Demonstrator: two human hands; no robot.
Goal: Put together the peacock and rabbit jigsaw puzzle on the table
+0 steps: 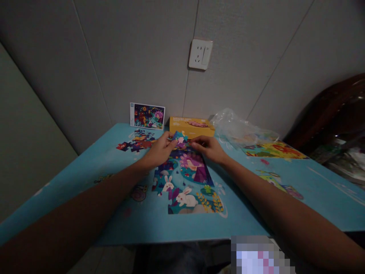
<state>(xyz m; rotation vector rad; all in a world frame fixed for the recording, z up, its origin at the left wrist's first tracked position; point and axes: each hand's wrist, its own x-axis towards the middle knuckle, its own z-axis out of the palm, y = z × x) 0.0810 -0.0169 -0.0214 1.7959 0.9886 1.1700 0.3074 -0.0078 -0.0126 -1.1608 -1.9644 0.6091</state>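
Observation:
My left hand (162,149) grips a colourful jigsaw puzzle piece (180,139) between thumb and fingers, raised over the far end of a partly assembled puzzle (189,182). That puzzle shows white rabbits, a pink peacock and a blue stream. Just right of the held piece, my right hand (209,147) is closed in a pinch beside the puzzle's far right edge. Whatever lies between its fingertips is too small and dark to make out. Left of my left hand lies a joined cluster of puzzle pieces (137,144), partly behind the wrist.
A picture card (148,115) leans on the wall, beside a yellow box (191,127). Clear plastic bag (236,127) lies right of the box, near a yellow and orange picture (281,150). Everything rests on a blue printed table (137,228). A socket (200,54) is on the wall.

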